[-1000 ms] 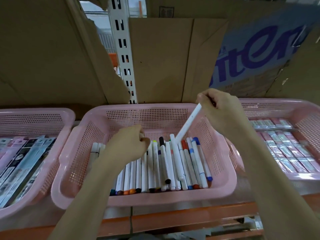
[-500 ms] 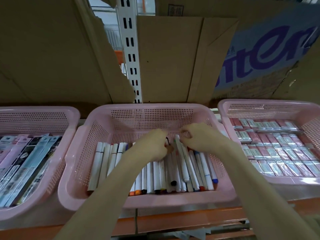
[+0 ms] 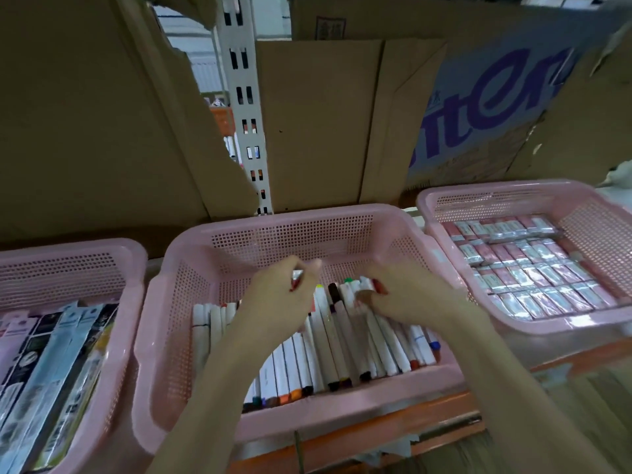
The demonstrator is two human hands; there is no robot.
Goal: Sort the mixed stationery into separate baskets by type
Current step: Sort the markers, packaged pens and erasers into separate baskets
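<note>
The middle pink basket [image 3: 191, 302] holds a row of white markers [image 3: 328, 340] with coloured caps, lying side by side. Both my hands are inside it, over the far ends of the markers. My left hand [image 3: 277, 299] has its fingers curled and pinches a red-tipped marker [image 3: 297, 279] near the middle of the row. A little to the right, my right hand [image 3: 407, 295] curls thumb and fingers round the top ends of the white markers [image 3: 362, 285]. My forearms hide part of the row.
A pink basket [image 3: 68, 265] on the left holds long flat packaged items. Another pink basket [image 3: 506, 196] on the right is packed with small pink wrapped blocks. Cardboard sheets and a slotted metal upright [image 3: 244, 107] stand behind. An orange shelf edge [image 3: 376, 432] runs in front.
One second ago my right hand held a white marker tilted above the basket. It came down into the row, and now both hands work at the markers' far ends.
</note>
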